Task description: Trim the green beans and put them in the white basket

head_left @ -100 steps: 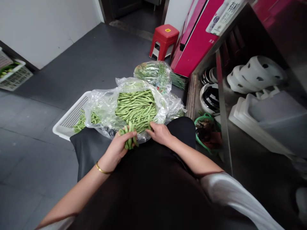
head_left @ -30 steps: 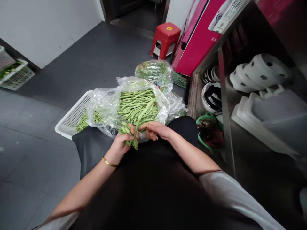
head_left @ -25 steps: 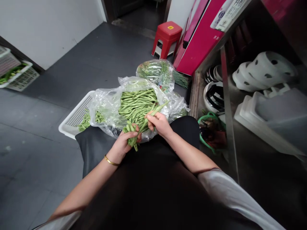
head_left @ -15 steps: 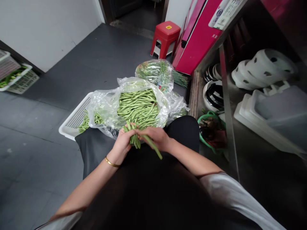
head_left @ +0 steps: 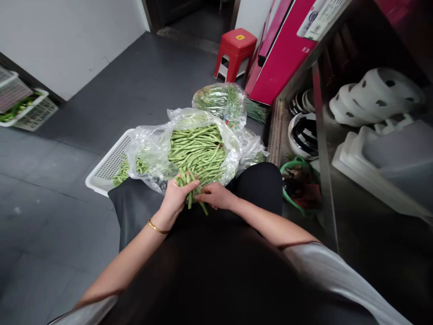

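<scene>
My left hand [head_left: 176, 198] is closed round a small bundle of green long beans [head_left: 185, 180], held upright over my lap. My right hand [head_left: 215, 197] is pinched on one bean [head_left: 202, 206] and presses it against that bundle. Just beyond both hands lies an open clear plastic bag [head_left: 149, 149] heaped with long beans [head_left: 198, 149], resting on my knees. A gold bangle sits on my left wrist.
A white perforated basket [head_left: 106, 164] with some beans lies on the grey floor to the left. A second bag of beans [head_left: 218, 100], a red stool [head_left: 234, 49] and a pink box [head_left: 282, 54] stand beyond. Steel shelves at right hold bowls [head_left: 302, 133] and white tubs [head_left: 375, 97]; a green basket [head_left: 297, 185] is below.
My right hand drew one long bean out of the bag, swung it down over my lap and brought it in against the bundle in my left hand.
</scene>
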A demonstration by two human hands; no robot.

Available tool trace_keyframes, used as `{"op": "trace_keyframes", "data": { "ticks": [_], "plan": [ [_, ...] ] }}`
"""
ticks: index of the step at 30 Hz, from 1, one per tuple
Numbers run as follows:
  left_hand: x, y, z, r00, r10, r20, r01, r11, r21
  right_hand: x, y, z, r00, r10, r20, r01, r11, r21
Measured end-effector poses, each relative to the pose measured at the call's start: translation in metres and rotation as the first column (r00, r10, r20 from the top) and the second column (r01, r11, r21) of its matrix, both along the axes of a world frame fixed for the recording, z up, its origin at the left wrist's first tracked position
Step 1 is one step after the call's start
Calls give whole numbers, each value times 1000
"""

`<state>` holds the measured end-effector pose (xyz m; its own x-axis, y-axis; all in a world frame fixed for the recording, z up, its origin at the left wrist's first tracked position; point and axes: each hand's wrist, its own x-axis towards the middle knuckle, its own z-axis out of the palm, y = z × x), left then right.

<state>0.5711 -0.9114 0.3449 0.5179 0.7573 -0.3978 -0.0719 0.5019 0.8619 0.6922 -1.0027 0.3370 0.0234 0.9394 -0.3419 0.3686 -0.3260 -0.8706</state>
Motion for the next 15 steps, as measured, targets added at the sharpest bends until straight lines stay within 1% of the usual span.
{"op": "trace_keyframes", "data": {
  "ticks": [1, 2, 3, 4, 5, 6, 7, 8, 9, 10, 11, 12, 13, 15],
  "plan": [
    [0, 1, -1, 999, 30, 16, -30, 999, -25, -2, -2, 1, 989, -33, 144, 16, 993, 118],
    [0, 3, -3, 999, 44, 27, -42, 996, -73, -3, -3, 2, 962, -42, 271, -28, 969, 247],
    [0, 4, -5, 999, 41, 29, -37, 989, -142, -5, -5, 3, 928, -15, 373, -130, 924, 360],
    [-1, 6, -7, 1000, 16, 24, -10, 974, -224, -6, -6, 6, 896, 45, 442, -259, 861, 438],
    [-2, 8, -9, 999, -24, 22, 30, 950, -310, -7, -7, 9, 874, 123, 471, -373, 790, 486],
    [-4, 9, -11, 997, -64, 34, 73, 918, -389, -7, -8, 12, 869, 198, 454, -437, 736, 516],
    [-6, 10, -12, 993, -102, 65, 121, 885, -449, -6, -8, 15, 888, 242, 392, -434, 727, 533],
    [-7, 10, -12, 984, -136, 115, 175, 856, -487, -5, -8, 17, 925, 240, 293, -366, 765, 529],
    [-9, 10, -11, 971, -165, 172, 230, 835, -500, -3, -8, 19, 965, 196, 177, -259, 829, 495],
    [-11, 9, -10, 956, -193, 219, 280, 823, -495, 0, -8, 20, 990, 120, 75, -141, 891, 432],
    [-12, 8, -9, 944, -222, 245, 317, 818, -480, 3, -8, 19, 999, 33, 14, -36, 930, 365],
    [-13, 5, -8, 935, -253, 250, 345, 815, -465, 5, -8, 18, 999, -45, 4, 41, 946, 323],
    [-14, 3, -7, 928, -287, 239, 368, 809, -457, 8, -9, 17, 995, -97, 36, 81, 945, 318],
    [-16, -4, -8, 912, -355, 207, 411, 788, -459, 14, -11, 14, 982, -114, 150, 57, 938, 342]
  ]
}}
